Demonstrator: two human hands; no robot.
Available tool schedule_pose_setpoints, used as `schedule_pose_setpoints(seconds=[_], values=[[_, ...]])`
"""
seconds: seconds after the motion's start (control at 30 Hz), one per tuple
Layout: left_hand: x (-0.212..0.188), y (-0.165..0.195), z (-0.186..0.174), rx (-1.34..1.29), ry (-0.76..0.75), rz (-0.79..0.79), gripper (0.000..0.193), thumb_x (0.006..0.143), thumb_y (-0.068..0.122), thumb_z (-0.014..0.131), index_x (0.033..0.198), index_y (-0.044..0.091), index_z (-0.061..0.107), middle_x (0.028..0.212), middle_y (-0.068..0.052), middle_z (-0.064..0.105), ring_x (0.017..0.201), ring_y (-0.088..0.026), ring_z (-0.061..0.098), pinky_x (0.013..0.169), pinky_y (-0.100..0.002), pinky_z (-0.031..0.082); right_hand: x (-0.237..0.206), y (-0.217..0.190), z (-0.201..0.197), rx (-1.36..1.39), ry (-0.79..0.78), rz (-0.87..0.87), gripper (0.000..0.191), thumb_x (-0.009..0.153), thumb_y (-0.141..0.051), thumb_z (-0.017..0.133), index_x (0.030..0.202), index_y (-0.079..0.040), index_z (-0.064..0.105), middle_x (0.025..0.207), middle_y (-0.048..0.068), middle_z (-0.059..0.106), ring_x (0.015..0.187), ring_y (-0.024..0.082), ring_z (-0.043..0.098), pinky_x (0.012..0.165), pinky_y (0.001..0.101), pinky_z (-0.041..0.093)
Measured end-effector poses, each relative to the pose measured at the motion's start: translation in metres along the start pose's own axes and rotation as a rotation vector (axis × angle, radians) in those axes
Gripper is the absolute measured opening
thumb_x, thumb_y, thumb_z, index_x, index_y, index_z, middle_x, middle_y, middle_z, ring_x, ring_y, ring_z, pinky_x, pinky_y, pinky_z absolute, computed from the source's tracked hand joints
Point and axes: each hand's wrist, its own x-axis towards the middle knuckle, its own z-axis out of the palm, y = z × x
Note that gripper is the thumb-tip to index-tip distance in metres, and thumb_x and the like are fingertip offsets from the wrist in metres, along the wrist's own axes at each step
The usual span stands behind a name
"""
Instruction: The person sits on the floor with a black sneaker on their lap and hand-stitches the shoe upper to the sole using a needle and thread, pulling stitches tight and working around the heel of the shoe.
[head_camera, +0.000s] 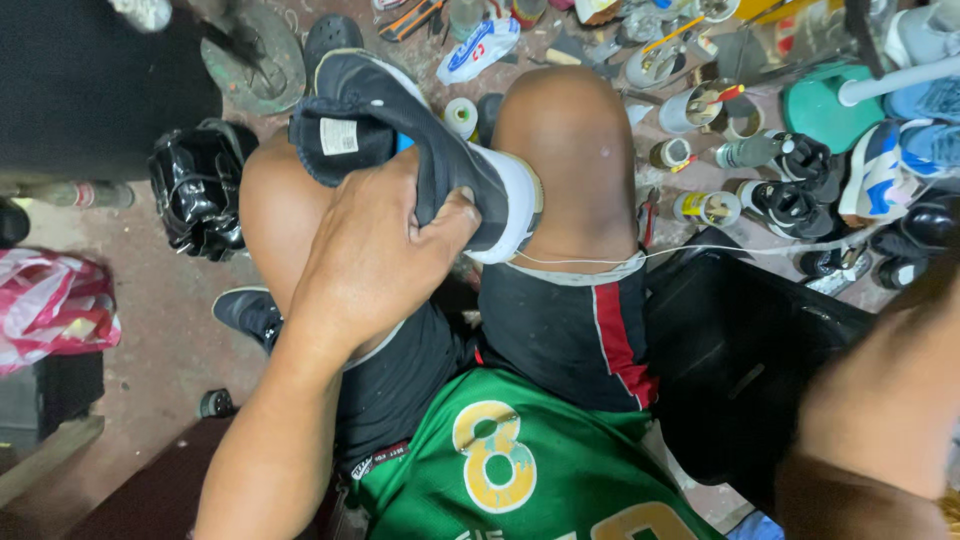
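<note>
Left hand (375, 255) is gripping a dark shoe (420, 140) against the knees, centre of the frame.

Fingers are wrapping tightly around the shoe's upper, white sole facing right, a thread (700, 250) running off toward the right. Right hand is sitting out of view; only a blurred forearm (880, 400) is showing at lower right, so I cannot tell its state. Judgement: keeping the shoe braced on the thigh and the thread taut should be steadying the work. Glue tins (690, 105) are crowding the floor (150, 330) above.
</note>
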Motion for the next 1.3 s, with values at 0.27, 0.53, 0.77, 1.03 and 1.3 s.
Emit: schedule_pose_setpoints(seconds=[0.27,0.53,0.77,1.03,1.3], values=[[0.003,0.002,-0.003,0.038,-0.024,-0.089,0.036,0.087,0.031,0.067,0.091,-0.005,0.064,0.075,-0.026,0.068,0.077,-0.041,0.07,0.069,-0.048,0.051,0.014,0.008,-0.002,0.025,-0.011,-0.009,0.024,0.111,0.004,0.051,0.121,0.0,0.072,0.096,0.011,0.072,0.071,0.013,0.06,0.065,0.025,0.049],[0.002,0.013,0.0,0.018,0.006,-0.078,0.034,0.086,0.029,0.067,0.087,-0.004,0.063,0.072,-0.024,0.066,0.072,-0.041,0.071,0.066,-0.048,0.052,-0.06,-0.033,0.021,0.247,-0.299,0.008,0.03,0.109,0.004,0.047,0.119,-0.003,0.074,0.092,0.009,0.073,0.065,0.013,0.058,0.061,0.0254,0.048],[-0.005,0.02,0.011,0.101,0.062,-0.092,0.034,0.086,0.028,0.069,0.086,-0.005,0.062,0.072,-0.028,0.066,0.077,-0.046,0.068,0.072,-0.054,0.051,-0.1,-0.092,0.066,0.456,-0.486,-0.179,0.025,0.097,-0.001,0.064,0.12,-0.002,0.072,0.114,0.012,0.077,0.092,0.015,0.074,0.08,0.0293,0.058],[-0.01,0.013,0.016,0.032,0.091,-0.027,0.033,0.087,0.026,0.067,0.093,-0.005,0.064,0.073,-0.025,0.069,0.075,-0.043,0.071,0.074,-0.051,0.053,-0.099,-0.114,0.069,0.308,-0.471,-0.265,0.034,0.09,0.004,0.062,0.122,-0.005,0.072,0.112,0.013,0.076,0.092,0.022,0.077,0.079,0.0305,0.059],[-0.011,0.016,0.014,-0.04,0.07,-0.011,0.029,0.088,0.023,0.063,0.094,-0.006,0.064,0.064,-0.017,0.07,0.065,-0.035,0.073,0.072,-0.045,0.056,-0.097,-0.119,0.064,0.228,-0.474,-0.322,0.031,0.092,0.002,0.064,0.121,-0.005,0.072,0.112,0.014,0.075,0.095,0.027,0.077,0.078,0.0337,0.06]])
